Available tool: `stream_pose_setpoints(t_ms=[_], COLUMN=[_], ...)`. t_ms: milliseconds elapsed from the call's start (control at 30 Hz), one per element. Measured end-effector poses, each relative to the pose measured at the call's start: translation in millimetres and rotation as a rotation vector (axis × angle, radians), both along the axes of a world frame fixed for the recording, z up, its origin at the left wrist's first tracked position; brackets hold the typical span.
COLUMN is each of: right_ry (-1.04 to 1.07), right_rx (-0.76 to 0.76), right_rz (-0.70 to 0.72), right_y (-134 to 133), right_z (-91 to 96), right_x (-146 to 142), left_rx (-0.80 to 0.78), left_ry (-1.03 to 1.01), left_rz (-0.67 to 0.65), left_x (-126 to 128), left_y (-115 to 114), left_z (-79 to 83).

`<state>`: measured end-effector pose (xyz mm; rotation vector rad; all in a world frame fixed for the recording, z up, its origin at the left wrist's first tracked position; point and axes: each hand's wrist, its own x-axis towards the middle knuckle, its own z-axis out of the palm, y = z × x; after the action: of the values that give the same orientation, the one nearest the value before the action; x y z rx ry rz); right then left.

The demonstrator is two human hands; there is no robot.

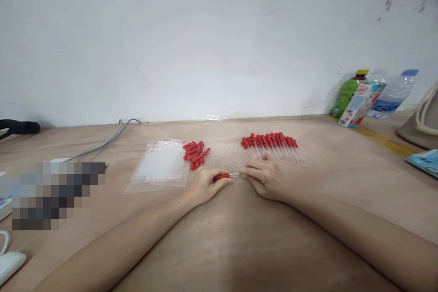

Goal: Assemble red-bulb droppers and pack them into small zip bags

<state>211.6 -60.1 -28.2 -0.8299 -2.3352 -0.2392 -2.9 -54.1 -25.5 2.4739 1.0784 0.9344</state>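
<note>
Left hand (pixel 207 186) pinched on a red dropper bulb (pixel 221 176), centre of frame; right hand (pixel 265 178) has fingertips closed on the far end of a clear pipette tube (pixel 234 174). Held end to end, presumably to keep bulb and tube in line; can't tell how deep the tube sits.

Loose red bulbs (pixel 195 155) and bare clear tubes (pixel 222 155) lie just above the hands, probably for short reach. Bulb-topped droppers (pixel 270 140) fanned in a row right of centre, bulbs up-frame, likely kept apart from loose parts. Zip bags (pixel 160 164) stacked left.

Brownish tabletop (pixel 205 251), pale wall (pixel 205 45) behind, stained upper right; drink bottles (pixel 347 96) at right, grey cable (pixel 102 144) at left.
</note>
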Motion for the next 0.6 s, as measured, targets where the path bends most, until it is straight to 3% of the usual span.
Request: stream_pose_setpoints(t_ms=[200,333,433,600], right_ry=[0.034,0.05,0.072,0.033], right_rx=[-0.172,-0.302,-0.299,-0.246], right_rz=[-0.002,0.016,0.01,0.009], right_y=[-0.9,-0.6,-1.6,-0.5], right_z=[9.9,10.0,6.2,2.1], right_x=[-2.2,-3.0,-3.7,-2.1], left_rx=[-0.027,-0.251,-0.418,-0.417], left_ry=[-0.036,-0.128,-0.228,-0.213], left_rz=[0.07,0.063,0.057,0.043], left_x=[-0.2,-0.9,-1.2,-1.1], left_y=[1.2,4.7,7.0,5.9], left_z=[-0.8,-2.0,-4.3,-7.5])
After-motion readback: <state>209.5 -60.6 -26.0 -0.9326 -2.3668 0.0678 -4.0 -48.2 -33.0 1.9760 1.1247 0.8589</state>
